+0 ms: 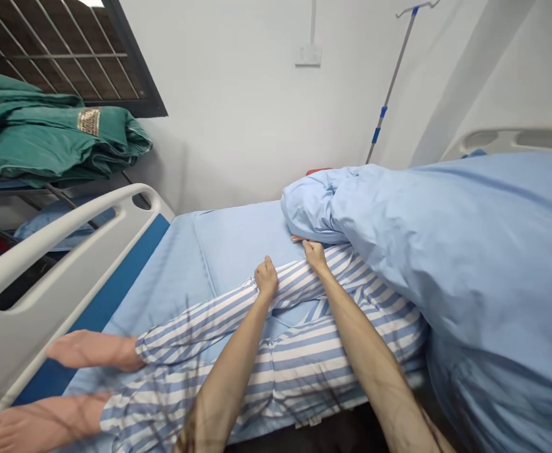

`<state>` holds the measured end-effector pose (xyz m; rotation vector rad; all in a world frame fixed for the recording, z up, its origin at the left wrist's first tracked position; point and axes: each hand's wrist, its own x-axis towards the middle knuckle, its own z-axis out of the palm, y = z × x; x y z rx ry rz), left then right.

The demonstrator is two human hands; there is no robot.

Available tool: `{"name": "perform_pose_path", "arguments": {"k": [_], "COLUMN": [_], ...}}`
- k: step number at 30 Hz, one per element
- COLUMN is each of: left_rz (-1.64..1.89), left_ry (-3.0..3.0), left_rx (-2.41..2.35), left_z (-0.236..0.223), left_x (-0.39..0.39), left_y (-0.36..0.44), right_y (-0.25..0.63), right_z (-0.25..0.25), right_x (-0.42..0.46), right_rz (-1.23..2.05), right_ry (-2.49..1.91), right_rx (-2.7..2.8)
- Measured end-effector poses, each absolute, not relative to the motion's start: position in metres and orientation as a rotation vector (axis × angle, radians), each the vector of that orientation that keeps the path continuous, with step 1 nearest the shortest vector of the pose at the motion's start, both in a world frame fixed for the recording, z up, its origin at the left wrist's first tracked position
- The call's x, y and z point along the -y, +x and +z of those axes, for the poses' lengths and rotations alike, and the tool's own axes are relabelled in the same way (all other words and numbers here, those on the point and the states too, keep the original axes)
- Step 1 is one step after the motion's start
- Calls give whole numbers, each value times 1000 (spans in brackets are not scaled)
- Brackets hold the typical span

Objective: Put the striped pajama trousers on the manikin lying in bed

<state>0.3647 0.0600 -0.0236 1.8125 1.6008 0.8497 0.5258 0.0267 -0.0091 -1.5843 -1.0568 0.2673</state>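
Observation:
Striped blue-and-white trousers [314,355] cover the legs of a figure lying on the bed. My left hand [266,277] is closed at the knee of the far leg, its thumb up and its fingers on the trouser cloth. Further up the same leg, my right hand [314,257] is closed on the cloth at the far side of the thigh, close to the quilt's edge. The light blue quilt [446,226] is bunched over the figure's upper body. The figure's fingertips [297,239] peek out beneath it. Two bare feet [92,349] lie near the footboard.
A white footboard [134,220] with a blue panel stands at the left. Folded green cloth [54,135] lies on a rack beneath a barred window. An IV pole [393,82] rises by the wall behind the bed. The headboard [516,138] shows at right.

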Motion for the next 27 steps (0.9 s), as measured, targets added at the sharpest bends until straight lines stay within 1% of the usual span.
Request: {"name": "perform_pose_path", "arguments": {"k": [3, 6, 10, 13, 15, 17, 19, 23, 27], "left_rz": [850, 842, 932, 1051, 1102, 1091, 1014, 923, 871], "left_ry": [1801, 1795, 1805, 1763, 1717, 1646, 1606, 1753, 1863], "left_rx": [-1571, -1538, -1383, -1191, -1124, -1154, -1231, -1328, -1331], "left_z": [-26, -22, 5, 31, 40, 36, 22, -8, -9], "left_x": [-61, -62, -63, -64, -64, -60, -54, -39, -34], "left_y": [366, 370, 390, 418, 438, 453, 461, 461, 457], "right_y": [530, 530, 528, 528, 528, 529, 530, 530, 528], "right_z": [-25, -25, -19, -16, -15, -15, -16, -20, -20], "right_x": [-20, -20, -20, -18, -17, -17, -17, -20, -19], "right_rz": [230, 229, 249, 259, 273, 287, 284, 264, 282], "right_ry": [-1630, -1627, -1611, -1588, -1582, -1575, -1559, -1544, -1561], "right_rx": [1098, 1083, 1036, 1003, 985, 972, 970, 995, 1011]}}
